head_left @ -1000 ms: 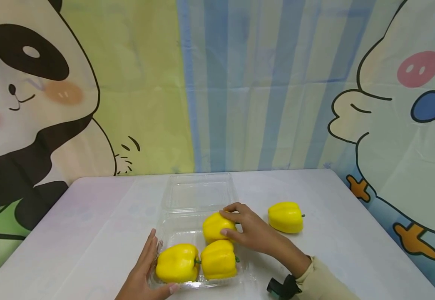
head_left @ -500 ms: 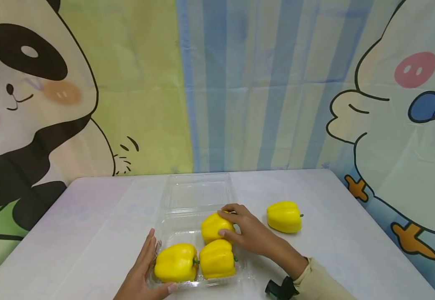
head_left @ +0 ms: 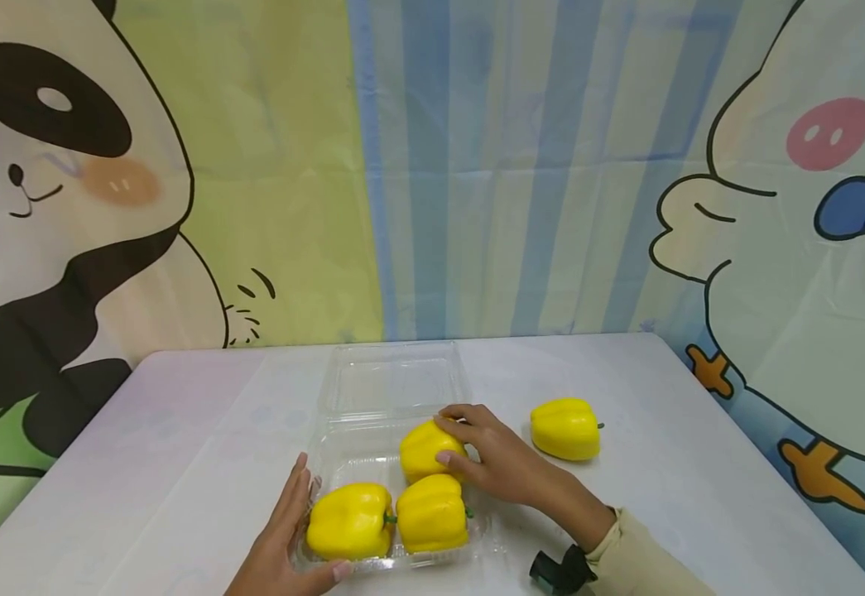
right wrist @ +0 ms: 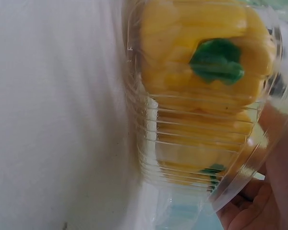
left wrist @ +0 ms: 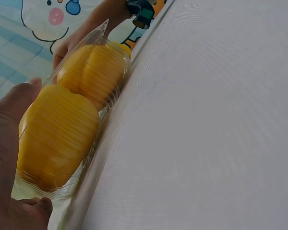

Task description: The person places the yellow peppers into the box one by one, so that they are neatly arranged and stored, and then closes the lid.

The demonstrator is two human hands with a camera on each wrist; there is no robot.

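Note:
A clear plastic clamshell container (head_left: 358,462) stands on the table, its lid (head_left: 395,381) folded back. Two yellow bell peppers, one at front left (head_left: 350,523) and one at front right (head_left: 432,515), lie in its front half. Behind the front right one, a third yellow bell pepper (head_left: 425,451) is held by my right hand (head_left: 502,459), fingers over its top and thumb at its near side. My left hand (head_left: 283,538) rests against the container's near left corner, fingers straight along the left wall, thumb at the front. Green stems (right wrist: 216,60) show through the container wall in the right wrist view.
Another yellow bell pepper (head_left: 564,429) lies on the white table (head_left: 201,463), right of the container. A black wrist device (head_left: 562,571) sits by the right sleeve (head_left: 644,555). A curtain with cartoon figures (head_left: 462,165) hangs behind the table's far edge.

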